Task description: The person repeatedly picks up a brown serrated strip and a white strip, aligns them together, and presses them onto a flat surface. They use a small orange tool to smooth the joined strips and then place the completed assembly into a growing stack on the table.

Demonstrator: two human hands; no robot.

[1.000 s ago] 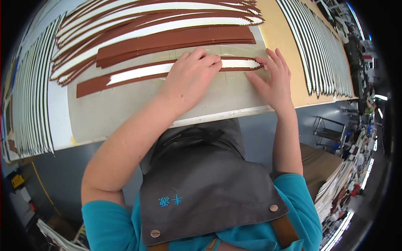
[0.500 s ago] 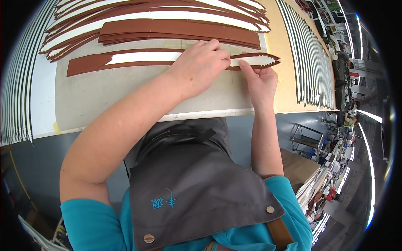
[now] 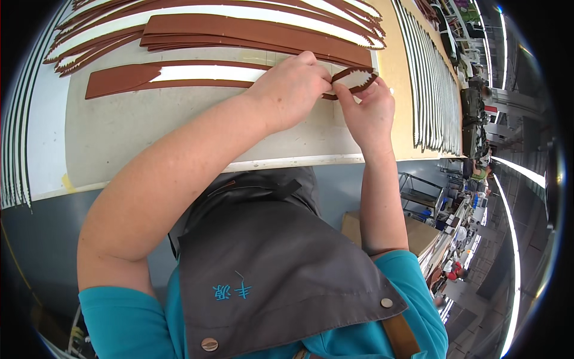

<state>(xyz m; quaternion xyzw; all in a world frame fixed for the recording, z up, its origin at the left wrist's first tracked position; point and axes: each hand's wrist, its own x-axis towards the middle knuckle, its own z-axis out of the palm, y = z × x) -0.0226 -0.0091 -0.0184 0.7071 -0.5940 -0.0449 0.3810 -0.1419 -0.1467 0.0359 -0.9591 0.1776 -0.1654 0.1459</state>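
A long brown leather-like strap piece (image 3: pixel 206 73) with a white middle lies across the grey mat in front of me. My left hand (image 3: pixel 290 93) rests over its right half, thumb and fingers closed on the strap near the jagged end. The pointed right end is lifted and bent up off the mat. My right hand (image 3: pixel 369 110) pinches this end from below, between thumb and fingers. The strap's plain brown left end lies flat. Just beyond it sits a stack of plain brown strips (image 3: pixel 251 39).
Behind that stack lie several brown strips with white middles and jagged ends (image 3: pixel 107 35). Rows of thin dark-and-white strips flank the mat at left (image 3: pixel 18 143) and right (image 3: pixel 431 102). The bench's front edge (image 3: pixel 281 163) runs near my apron. A metal cart (image 3: pixel 421 194) stands on the floor at right.
My right hand has raised the strap's pointed end, which lay flatter before, and bent it up toward my left hand. The view has shifted slightly.
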